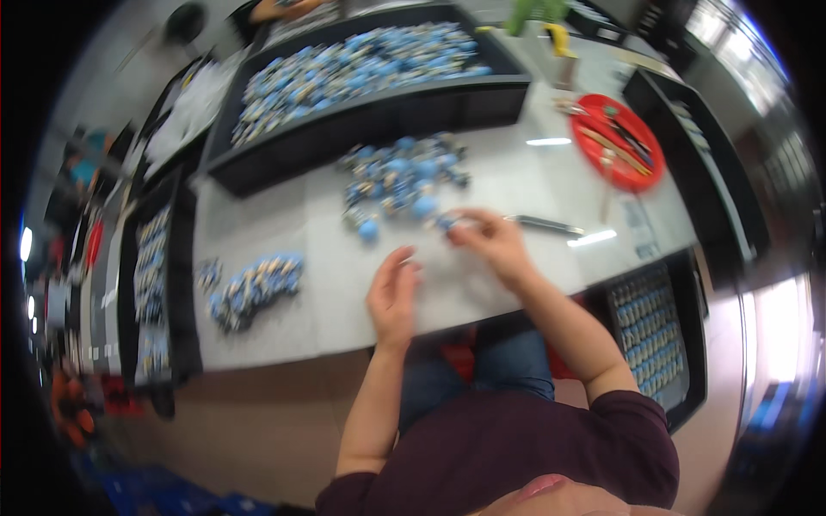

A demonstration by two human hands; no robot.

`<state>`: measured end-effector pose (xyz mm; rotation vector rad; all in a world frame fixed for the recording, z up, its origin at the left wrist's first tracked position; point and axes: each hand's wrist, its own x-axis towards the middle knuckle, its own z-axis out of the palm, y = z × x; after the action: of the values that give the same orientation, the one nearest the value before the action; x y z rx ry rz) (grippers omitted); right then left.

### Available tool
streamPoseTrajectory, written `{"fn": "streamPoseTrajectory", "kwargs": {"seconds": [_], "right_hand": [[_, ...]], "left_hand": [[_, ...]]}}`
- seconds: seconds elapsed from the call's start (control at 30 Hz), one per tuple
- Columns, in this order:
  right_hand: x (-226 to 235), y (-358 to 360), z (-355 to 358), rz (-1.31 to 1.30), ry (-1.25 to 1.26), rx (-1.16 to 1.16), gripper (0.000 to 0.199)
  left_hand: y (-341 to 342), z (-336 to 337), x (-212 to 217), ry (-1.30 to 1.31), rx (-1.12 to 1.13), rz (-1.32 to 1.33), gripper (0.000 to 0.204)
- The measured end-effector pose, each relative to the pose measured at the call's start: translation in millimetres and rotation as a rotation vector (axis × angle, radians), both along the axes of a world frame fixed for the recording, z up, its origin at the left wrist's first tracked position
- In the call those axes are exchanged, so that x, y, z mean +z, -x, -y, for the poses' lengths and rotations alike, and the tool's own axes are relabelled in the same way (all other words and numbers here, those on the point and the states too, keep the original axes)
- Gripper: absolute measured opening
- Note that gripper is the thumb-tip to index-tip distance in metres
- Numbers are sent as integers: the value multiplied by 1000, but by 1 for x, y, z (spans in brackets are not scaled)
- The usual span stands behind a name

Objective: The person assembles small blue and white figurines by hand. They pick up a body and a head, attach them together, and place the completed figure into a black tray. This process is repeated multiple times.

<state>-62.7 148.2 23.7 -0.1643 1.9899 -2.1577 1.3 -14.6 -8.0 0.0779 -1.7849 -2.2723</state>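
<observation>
My right hand (pixel 497 248) is closed in a pinch on a small blue-and-dark part (pixel 446 222), at the near right edge of a loose pile of blue, dark and pale parts (pixel 400 176) on the white table. To its left, apart from it and nearer to me, my left hand (pixel 392 299) is held above the table with fingers and thumb drawn together. What lies between those fingertips, if anything, is too blurred to tell. Just right of my right hand lies a dark pen-like tool (pixel 546 224).
A large black tray (pixel 370 112) heaped with similar parts stands behind the pile. Stacked parts (pixel 258 288) lie at left, beside a black bin (pixel 185 284). At right are a red tray (pixel 592 159) of tools, a long black box (pixel 723 185) and a lower bin of rowed parts (pixel 650 335).
</observation>
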Motion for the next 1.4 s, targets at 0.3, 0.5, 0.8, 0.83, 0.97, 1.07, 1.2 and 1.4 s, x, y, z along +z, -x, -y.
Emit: {"fn": "streamPoseTrajectory", "kwargs": {"seconds": [0.3,0.5,0.8,0.83,0.97,1.07,1.2,1.4], "right_hand": [[-28,-46,20,-244,206,104,18],[-28,-50,23,-307,159,144,20],[-24,-53,22,-280,157,134,23],[-25,-52,22,-282,151,132,24],[-31,-50,23,-302,143,124,26],[-30,-52,23,-296,121,123,26],[-32,-52,23,-307,102,123,26],[-31,-54,23,-300,79,126,27]], "left_hand": [[-1,-1,0,-70,-44,-75,37],[-2,4,-1,-77,-27,-63,39],[2,6,-6,-113,-32,-62,33],[2,6,-6,-113,-35,-58,33],[1,4,-6,-114,-43,-64,32],[1,8,-9,-97,-69,-84,31],[3,10,-14,-90,-69,-96,31],[4,10,-14,-76,-74,-100,31]]}}
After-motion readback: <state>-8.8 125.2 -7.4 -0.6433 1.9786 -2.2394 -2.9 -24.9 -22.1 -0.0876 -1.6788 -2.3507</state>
